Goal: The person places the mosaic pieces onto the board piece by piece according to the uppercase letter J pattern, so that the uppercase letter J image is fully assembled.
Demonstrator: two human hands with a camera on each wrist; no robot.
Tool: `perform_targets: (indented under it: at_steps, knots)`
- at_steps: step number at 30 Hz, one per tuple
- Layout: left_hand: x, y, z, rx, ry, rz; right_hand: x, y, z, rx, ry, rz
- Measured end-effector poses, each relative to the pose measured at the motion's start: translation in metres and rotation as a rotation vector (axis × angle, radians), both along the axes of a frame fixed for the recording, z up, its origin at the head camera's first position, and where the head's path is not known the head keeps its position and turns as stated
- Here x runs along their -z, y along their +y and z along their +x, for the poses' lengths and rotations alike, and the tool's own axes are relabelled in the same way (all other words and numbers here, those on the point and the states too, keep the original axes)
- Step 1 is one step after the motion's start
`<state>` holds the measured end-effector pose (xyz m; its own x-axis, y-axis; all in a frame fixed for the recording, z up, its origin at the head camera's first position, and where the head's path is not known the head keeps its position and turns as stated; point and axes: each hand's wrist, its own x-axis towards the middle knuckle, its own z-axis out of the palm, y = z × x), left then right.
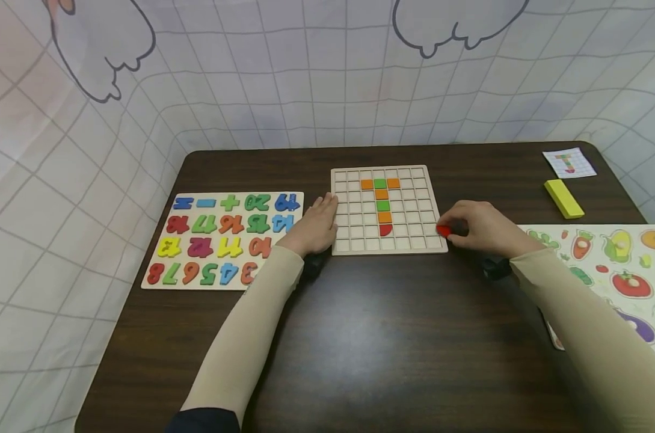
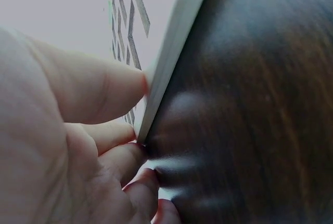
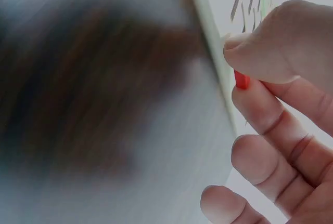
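A pale wooden grid board (image 1: 356, 233) lies on the dark table, with orange and green squares (image 1: 381, 194) set in a T shape and a red rounded piece (image 1: 385, 230) at the foot of its stem. My left hand (image 1: 317, 226) touches the board's left edge, thumb and fingers extended against it in the left wrist view. Between thumb and finger, my right hand (image 1: 476, 225) pinches a small red piece (image 3: 241, 80). In the head view this piece is at the board's lower right edge; its full shape is partly hidden by the fingers.
To the left lies a number puzzle board (image 1: 197, 242) with colourful pieces. A vegetable picture board (image 1: 592, 258) lies at the right, partly under the right forearm. Behind it are a yellow block (image 1: 564, 199) and a small pattern card (image 1: 581, 163).
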<state>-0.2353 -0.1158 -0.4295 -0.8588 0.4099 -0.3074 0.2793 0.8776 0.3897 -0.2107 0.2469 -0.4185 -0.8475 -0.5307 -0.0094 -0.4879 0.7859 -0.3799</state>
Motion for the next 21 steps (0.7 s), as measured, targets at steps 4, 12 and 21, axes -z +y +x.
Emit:
perform_targets:
  at_steps: [4, 12, 21]
  knots:
    - [0.000, -0.001, 0.000, -0.002, -0.002, 0.006, 0.001, -0.023, -0.006, -0.024, -0.024, -0.041]
    - [0.001, -0.002, 0.000, 0.001, -0.008, 0.005, 0.007, -0.074, -0.018, -0.123, -0.004, -0.104]
    - [0.001, -0.002, -0.001, 0.005, 0.000, 0.005, 0.003, -0.113, -0.022, -0.198, 0.044, -0.032]
